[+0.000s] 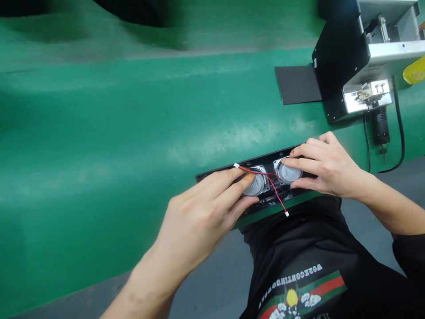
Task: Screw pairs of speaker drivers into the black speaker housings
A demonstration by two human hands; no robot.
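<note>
A long black panel [270,201] lies at the near edge of the green table, with two round grey speakers set in it. My left hand [212,204] has its fingers around the left speaker [255,186]. Around the right speaker [289,172] are the fingers and thumb of my right hand [323,166]. Red and black wires [275,188] run across the panel between the speakers. One white connector [236,165] rests by the panel's far edge, and another white connector [287,214] hangs over the near edge. My left hand covers the panel's left part.
At the right stands a machine [345,66] with black side plates, a metal frame and a downward-pointing driver [380,126]. A flat black sheet [299,84] lies against it. Something yellow [415,71] sits at the right edge. Blurred dark objects [136,9] are at the top left.
</note>
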